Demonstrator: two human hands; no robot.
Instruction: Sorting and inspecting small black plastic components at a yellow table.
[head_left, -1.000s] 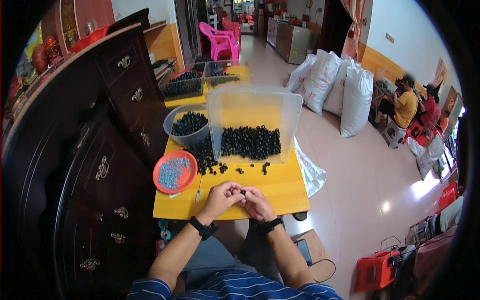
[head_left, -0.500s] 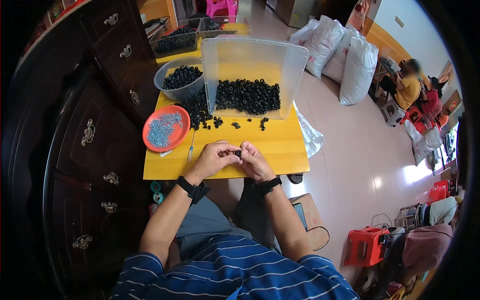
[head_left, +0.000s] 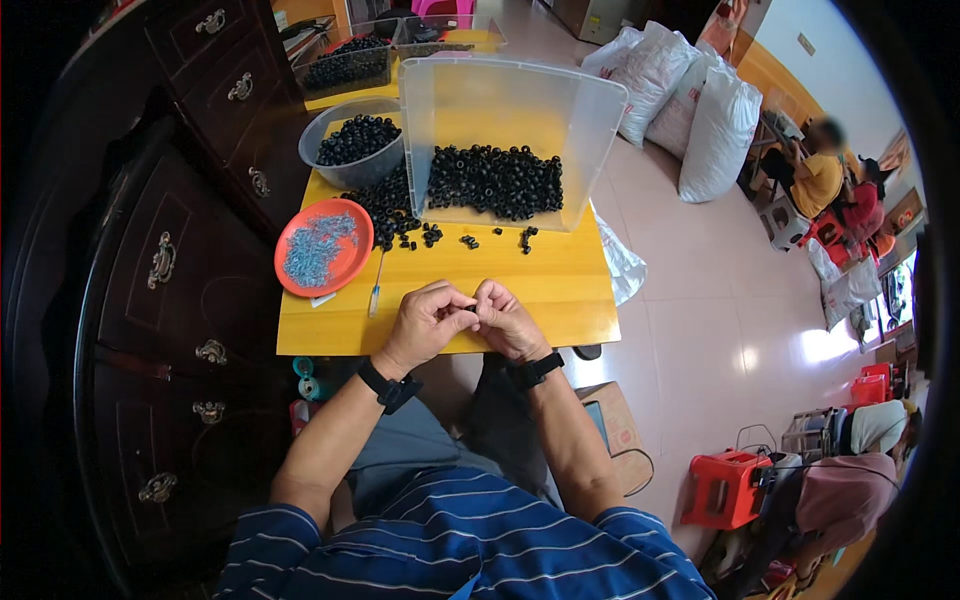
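Over the near edge of the yellow table (head_left: 540,290), my left hand (head_left: 428,318) and my right hand (head_left: 508,320) meet fingertip to fingertip. Between them they pinch a small black ring-shaped part (head_left: 471,308), mostly covered by the fingers. Left of my hands lies a thin screwdriver-like tool (head_left: 375,290). Beyond it an orange-red plate (head_left: 283,270) carries a heap of small silvery-blue pins or screws. Many loose black ring-shaped parts (head_left: 385,205) are spread past the plate, and a few small clusters (head_left: 528,240) sit in front of the clear bin.
A clear plastic bin (head_left: 590,130) tipped on its side holds black parts; a round tub (head_left: 318,135) beside it holds more. Dark wooden drawers (head_left: 130,290) border the left. White sacks (head_left: 715,130), a red stool (head_left: 722,490) and other people (head_left: 815,180) are to the right.
Both hands stay together over the table edge, their fingers drawn closer around the black part, which now shows less. The whole view has shifted slightly.
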